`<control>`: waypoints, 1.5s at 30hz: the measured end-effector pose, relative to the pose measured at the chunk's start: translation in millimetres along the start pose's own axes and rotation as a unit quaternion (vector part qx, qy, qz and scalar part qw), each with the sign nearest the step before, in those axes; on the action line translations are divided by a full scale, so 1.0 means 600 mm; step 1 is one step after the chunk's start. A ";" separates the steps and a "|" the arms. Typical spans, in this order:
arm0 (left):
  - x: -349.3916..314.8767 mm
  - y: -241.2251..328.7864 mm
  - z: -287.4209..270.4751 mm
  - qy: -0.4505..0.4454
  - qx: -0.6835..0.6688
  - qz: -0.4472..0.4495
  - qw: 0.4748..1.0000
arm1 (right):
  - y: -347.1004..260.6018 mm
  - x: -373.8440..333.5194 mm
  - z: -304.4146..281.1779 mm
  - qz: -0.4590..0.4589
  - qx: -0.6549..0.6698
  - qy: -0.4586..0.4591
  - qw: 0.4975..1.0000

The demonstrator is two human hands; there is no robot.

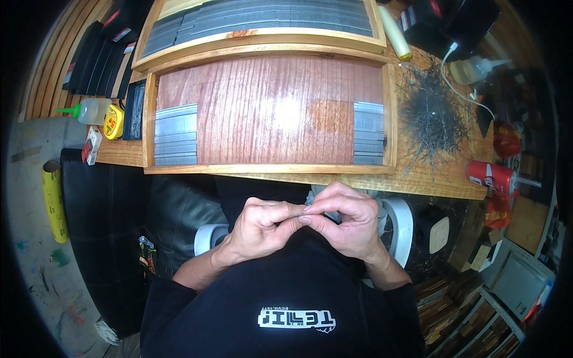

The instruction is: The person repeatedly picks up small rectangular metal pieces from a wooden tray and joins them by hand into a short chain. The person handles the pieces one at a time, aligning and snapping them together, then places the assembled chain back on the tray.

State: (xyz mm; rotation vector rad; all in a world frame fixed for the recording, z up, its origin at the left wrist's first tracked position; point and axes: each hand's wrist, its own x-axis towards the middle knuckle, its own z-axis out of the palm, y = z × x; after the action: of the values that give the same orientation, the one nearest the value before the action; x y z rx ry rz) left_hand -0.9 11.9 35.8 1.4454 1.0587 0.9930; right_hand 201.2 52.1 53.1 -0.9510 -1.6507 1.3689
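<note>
In front of my chest, below the table's near edge, both hands come together. My left hand (262, 225) and my right hand (347, 218) pinch a thin, dark, narrow strip (296, 215) between thumbs and fingers, and most of it is hidden. Just beyond them lies a shallow wooden tray (268, 169) with a reddish-brown wood-grain bottom. Flat grey metallic strips (176, 136) are stacked in rows at its left end. Similar grey strips (368, 134) line its right end. Neither hand touches the tray.
Behind stands another wooden tray (262, 39) holding grey strips. A tangle of thin dark slivers (434, 113) lies on the right, near a red can (492, 176) and a squeeze bottle (470, 71). At left are a yellow tape measure (113, 123) and a green-tipped bottle (94, 111).
</note>
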 end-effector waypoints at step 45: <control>0.018 0.006 -0.003 0.060 0.002 0.037 0.997 | -0.104 -0.006 -0.109 -0.109 -0.366 0.252 0.889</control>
State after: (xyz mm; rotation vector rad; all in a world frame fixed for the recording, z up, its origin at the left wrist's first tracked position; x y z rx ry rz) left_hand 0.6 22.7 39.8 1.4527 1.1006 1.1435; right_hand 257.8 66.5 122.3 -1.3451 -1.7892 0.2618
